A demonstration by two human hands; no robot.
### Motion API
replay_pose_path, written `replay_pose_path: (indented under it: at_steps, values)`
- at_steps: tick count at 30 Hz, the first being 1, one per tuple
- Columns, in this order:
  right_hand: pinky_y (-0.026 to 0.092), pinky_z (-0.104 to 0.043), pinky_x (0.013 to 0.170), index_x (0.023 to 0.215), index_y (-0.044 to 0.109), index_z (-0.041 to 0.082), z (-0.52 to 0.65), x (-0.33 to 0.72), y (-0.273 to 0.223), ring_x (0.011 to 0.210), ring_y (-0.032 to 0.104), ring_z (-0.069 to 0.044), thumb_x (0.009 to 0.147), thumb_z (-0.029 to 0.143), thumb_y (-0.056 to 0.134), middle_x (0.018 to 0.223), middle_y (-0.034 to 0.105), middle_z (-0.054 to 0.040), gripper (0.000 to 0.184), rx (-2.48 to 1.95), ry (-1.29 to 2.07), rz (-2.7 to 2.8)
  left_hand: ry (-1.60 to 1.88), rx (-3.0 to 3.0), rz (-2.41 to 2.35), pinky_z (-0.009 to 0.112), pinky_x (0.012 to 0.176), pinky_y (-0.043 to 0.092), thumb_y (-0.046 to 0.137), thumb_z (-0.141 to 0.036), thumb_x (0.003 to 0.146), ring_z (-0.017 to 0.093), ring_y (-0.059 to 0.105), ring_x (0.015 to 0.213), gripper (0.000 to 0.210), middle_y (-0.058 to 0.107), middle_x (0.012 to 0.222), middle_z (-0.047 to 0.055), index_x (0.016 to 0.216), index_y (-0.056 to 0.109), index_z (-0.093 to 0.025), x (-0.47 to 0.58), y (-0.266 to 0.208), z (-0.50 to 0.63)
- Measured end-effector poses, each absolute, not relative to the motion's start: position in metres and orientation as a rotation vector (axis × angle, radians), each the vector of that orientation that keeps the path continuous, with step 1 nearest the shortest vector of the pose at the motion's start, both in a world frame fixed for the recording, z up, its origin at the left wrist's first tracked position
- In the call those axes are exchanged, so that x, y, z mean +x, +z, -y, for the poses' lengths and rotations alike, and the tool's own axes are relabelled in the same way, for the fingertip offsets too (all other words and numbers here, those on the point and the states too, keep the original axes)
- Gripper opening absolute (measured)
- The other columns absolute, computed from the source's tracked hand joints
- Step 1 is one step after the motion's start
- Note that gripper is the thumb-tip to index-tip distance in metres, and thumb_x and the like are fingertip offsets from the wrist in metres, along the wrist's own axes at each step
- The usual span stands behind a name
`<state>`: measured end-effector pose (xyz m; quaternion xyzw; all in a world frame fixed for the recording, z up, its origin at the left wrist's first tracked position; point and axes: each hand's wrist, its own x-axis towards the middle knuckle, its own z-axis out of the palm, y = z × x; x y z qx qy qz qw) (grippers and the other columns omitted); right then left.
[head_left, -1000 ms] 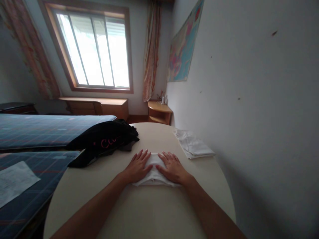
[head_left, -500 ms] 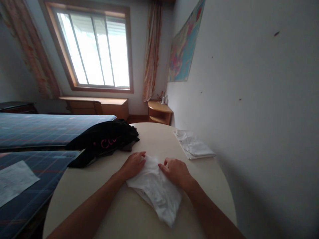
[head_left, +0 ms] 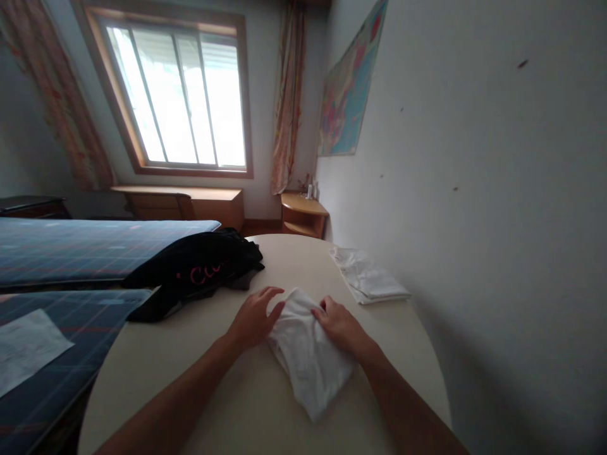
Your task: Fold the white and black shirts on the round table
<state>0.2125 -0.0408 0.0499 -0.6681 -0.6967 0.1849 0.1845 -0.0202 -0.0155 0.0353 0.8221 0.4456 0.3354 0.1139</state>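
A folded piece of white clothing (head_left: 310,360) lies on the round table in front of me, turned with one corner toward me. My left hand (head_left: 256,316) is at its upper left edge, fingers and thumb apart, the thumb close to or touching the fabric. On the upper right side my right hand (head_left: 337,325) pinches the cloth edge between thumb and curled fingers. Farther right, another folded white garment (head_left: 370,275) rests near the table edge. A black garment (head_left: 208,262) with pink lettering is heaped at the far left.
The pale round table (head_left: 180,366) stands beside a white wall (head_left: 497,253). To the left are plaid mattresses (head_left: 95,249), with a white sheet (head_left: 31,347) lying on the nearer one. A small wooden corner shelf (head_left: 303,205) stands beyond the table.
The white clothing has turned and shifted slightly right on the table. My left hand's fingers have spread, and my right hand has moved a little right with the cloth edge.
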Motion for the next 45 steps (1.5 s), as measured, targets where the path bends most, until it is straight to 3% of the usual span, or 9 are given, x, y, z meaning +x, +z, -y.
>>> replay_pose_path:
  at_steps: [4, 7, 10, 14, 19, 28, 36, 41, 45]
  values:
    - [0.042, -0.027, 0.073, 0.111, 0.051, 0.014, 0.037, 0.223, 0.051, 0.090, 0.068, -0.024, 0.097, 0.032, 0.045, 0.095, 0.071, -0.0146, 0.024, -1.965, 0.529, 1.782, 0.716, 2.641, -1.163, 0.045, 0.116, 0.030, 0.040, -0.049, 0.099, 0.027, 0.038, 0.141, 0.052, 0.042, 0.152, 0.009, 0.144, 0.045, -0.024, -0.005, 0.027, 0.034]
    - [0.046, -0.028, 0.076, 0.131, 0.041, 0.014, 0.037, 0.228, 0.050, 0.089, 0.069, -0.022, 0.097, 0.031, 0.044, 0.098, 0.072, -0.0122, 0.038, -1.861, 0.616, 1.752, 0.497, 2.708, -1.167, 0.053, 0.119, 0.019, 0.038, -0.056, 0.098, 0.032, 0.018, 0.149, 0.061, 0.028, 0.160, 0.009, 0.151, 0.034, -0.027, 0.002, 0.012, 0.037]
    - [0.046, -0.031, 0.093, 0.131, 0.050, 0.018, 0.035, 0.231, 0.044, 0.105, 0.066, -0.021, 0.093, 0.027, 0.048, 0.115, 0.070, -0.0106, 0.040, -1.618, 0.649, 1.875, 0.462, 2.736, -1.147, 0.054, 0.119, 0.017, 0.035, -0.057, 0.098, 0.033, 0.011, 0.150, 0.062, 0.020, 0.162, 0.009, 0.154, 0.029, -0.029, 0.003, 0.002, 0.033]
    - [0.042, -0.033, 0.104, 0.117, 0.067, 0.015, 0.022, 0.241, 0.037, 0.116, 0.062, -0.021, 0.088, 0.022, 0.048, 0.123, 0.068, -0.0108, 0.035, -1.560, 0.629, 1.903, 0.503, 2.714, -1.192, 0.052, 0.119, 0.020, 0.033, -0.057, 0.099, 0.033, 0.010, 0.150, 0.064, 0.017, 0.163, 0.009, 0.155, 0.025, -0.028, 0.003, -0.001, 0.029]
    - [0.042, -0.034, 0.105, 0.124, 0.065, 0.011, -0.001, 0.262, 0.052, 0.118, 0.061, -0.022, 0.089, 0.021, 0.048, 0.126, 0.067, -0.0135, 0.041, -1.634, 0.435, 1.897, 0.525, 2.636, -1.343, 0.052, 0.117, 0.023, 0.030, -0.058, 0.099, 0.032, 0.016, 0.149, 0.067, 0.023, 0.161, 0.013, 0.155, 0.024, -0.021, 0.008, -0.005, 0.028]
    - [0.041, -0.032, 0.105, 0.126, 0.066, 0.018, -0.062, 0.286, 0.109, 0.118, 0.060, -0.022, 0.090, 0.018, 0.049, 0.128, 0.065, -0.0105, 0.039, -1.744, 0.027, 2.043, 0.445, 2.609, -1.367, 0.051, 0.119, 0.021, 0.029, -0.059, 0.099, 0.031, 0.018, 0.149, 0.069, 0.025, 0.160, 0.012, 0.155, 0.026, -0.019, 0.010, -0.002, 0.030]
    - [0.043, -0.029, 0.101, 0.128, 0.064, 0.020, -0.117, 0.318, 0.142, 0.116, 0.062, -0.021, 0.090, 0.023, 0.053, 0.129, 0.065, -0.0101, 0.040, -1.800, -0.042, 2.007, 0.457, 2.616, -1.342, 0.052, 0.119, 0.021, 0.028, -0.060, 0.099, 0.031, 0.018, 0.149, 0.069, 0.025, 0.160, 0.010, 0.155, 0.025, -0.021, 0.009, -0.005, 0.029]
    - [0.042, -0.028, 0.102, 0.130, 0.063, 0.016, -0.133, 0.371, 0.133, 0.118, 0.060, -0.020, 0.090, 0.024, 0.053, 0.131, 0.064, -0.0120, 0.041, -1.916, -0.042, 1.948, 0.403, 2.589, -1.344, 0.052, 0.120, 0.020, 0.027, -0.061, 0.098, 0.031, 0.016, 0.149, 0.071, 0.023, 0.161, 0.010, 0.155, 0.025, -0.019, 0.009, 0.000, 0.030]
    - [0.040, -0.034, 0.105, 0.122, 0.067, 0.008, -0.124, 0.399, 0.100, 0.121, 0.058, -0.026, 0.080, 0.017, 0.063, 0.128, 0.064, -0.0199, 0.043, -2.060, -0.066, 1.882, 0.425, 2.593, -1.345, 0.053, 0.119, 0.020, 0.026, -0.061, 0.098, 0.031, 0.016, 0.149, 0.070, 0.023, 0.161, 0.010, 0.155, 0.026, -0.020, 0.010, -0.001, 0.029]
